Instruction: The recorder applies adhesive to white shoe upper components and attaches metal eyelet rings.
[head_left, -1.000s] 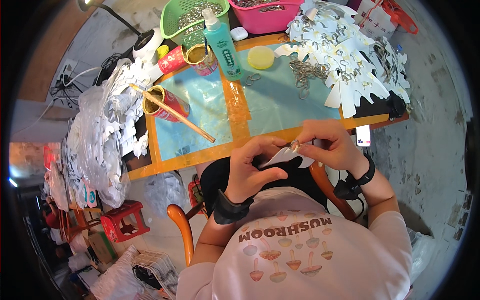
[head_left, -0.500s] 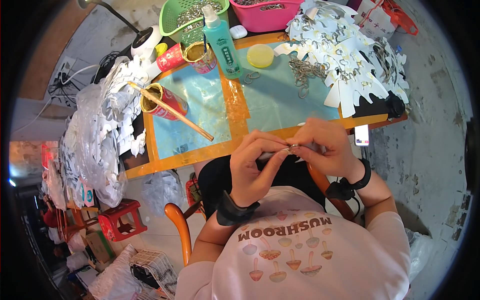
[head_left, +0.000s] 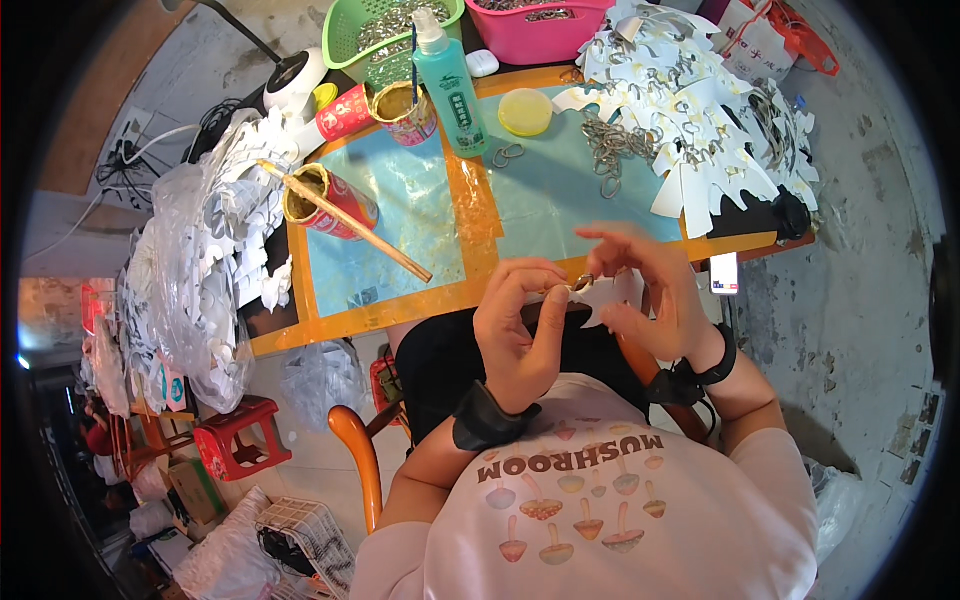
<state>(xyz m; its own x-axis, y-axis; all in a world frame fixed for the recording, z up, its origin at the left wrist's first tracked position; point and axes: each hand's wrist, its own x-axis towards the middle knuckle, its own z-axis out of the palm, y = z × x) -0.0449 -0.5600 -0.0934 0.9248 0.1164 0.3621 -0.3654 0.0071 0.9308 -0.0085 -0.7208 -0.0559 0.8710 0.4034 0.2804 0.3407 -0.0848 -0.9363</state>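
Observation:
Above my lap, just off the table's near edge, my left hand [head_left: 520, 335] pinches a white strap-like piece between thumb and fingertips. A metal ring [head_left: 580, 284] sits at the pinched end. The white piece [head_left: 612, 292] stretches from there toward my right hand [head_left: 655, 295], partly hidden by it. My right hand is beside the ring with thumb and fingers spread apart, and nothing shows gripped in them. On the table, a few loose metal rings [head_left: 508, 155] and a heap of such rings [head_left: 615, 150] lie beyond my hands.
White pieces with rings [head_left: 690, 120] pile at the back right; more white pieces [head_left: 225, 220] at left. A stick [head_left: 360, 230] rests across a red can [head_left: 345, 205]. A green spray bottle [head_left: 455, 100], yellow-lidded tub [head_left: 525, 112], green basket [head_left: 345, 40] and pink basket [head_left: 540, 35] stand behind.
My right fingers have come off the ring and spread apart, lifting slightly away to the right. The ring and white piece now show more plainly, still in my left hand.

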